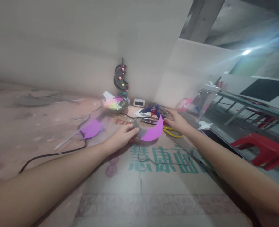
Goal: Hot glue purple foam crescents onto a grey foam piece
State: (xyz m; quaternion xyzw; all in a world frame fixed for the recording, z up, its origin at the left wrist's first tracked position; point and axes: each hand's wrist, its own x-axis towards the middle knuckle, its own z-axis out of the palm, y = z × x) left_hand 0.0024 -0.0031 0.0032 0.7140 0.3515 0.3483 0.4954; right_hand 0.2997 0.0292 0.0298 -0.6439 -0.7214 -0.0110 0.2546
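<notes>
My left hand (123, 136) is closed on one end of a crescent-shaped piece, pinching it between thumb and fingers. That crescent (154, 130) is grey at the held end and bright purple over the rest. My right hand (176, 120) reaches forward, thumb and fingers apart, beside a tangled grey bundle (163, 111). A blue glue gun (151, 109) with a small red light lies just left of it. Below this hand are the yellow handles (174, 134) of a tool, probably scissors or pliers.
A dark crescent ornament with coloured balls (120, 77) stands by the wall behind a clear bowl (114, 105). There is a small white clock (139, 102). Purple sheet (92, 128) and a black cord (54, 154) lie left. A clear jug (204, 97) and red stool (262, 146) are right.
</notes>
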